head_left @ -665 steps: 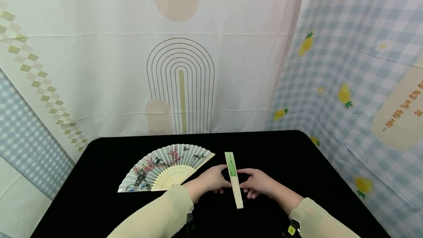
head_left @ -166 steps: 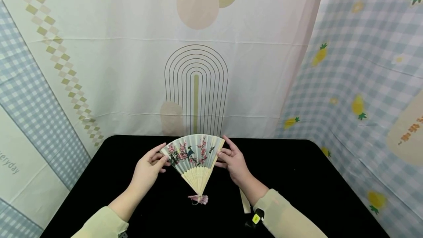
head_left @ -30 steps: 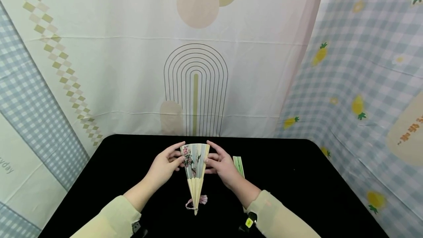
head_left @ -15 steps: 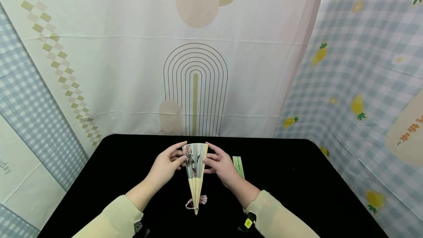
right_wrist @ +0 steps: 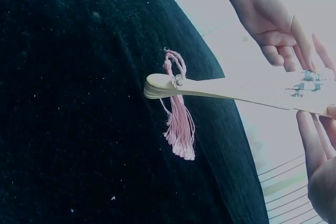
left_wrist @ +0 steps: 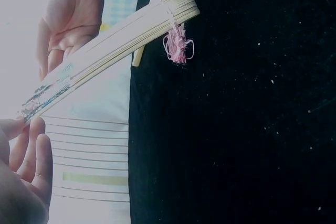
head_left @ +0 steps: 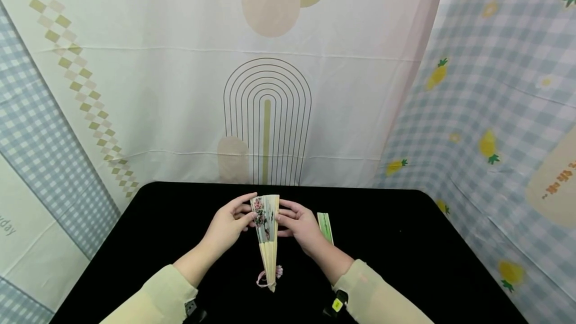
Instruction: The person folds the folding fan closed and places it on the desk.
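while the green folded fan lies on the right of the counter, the left hand and right hand each pinch the nearly closed floral folding fan between them.

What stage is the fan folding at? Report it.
Done: the green fan lies folded on the black table. In hand: the left hand and right hand pinch the flowered fan, nearly folded, tassel hanging. Left: the last pleats, then laying it down.

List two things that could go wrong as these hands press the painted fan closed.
The left hand and right hand squeeze the painted fan near its paper top, so a pleat may crease crookedly. The pink tassel hangs free below the pivot and might snag. The green fan beside the right hand could get knocked.
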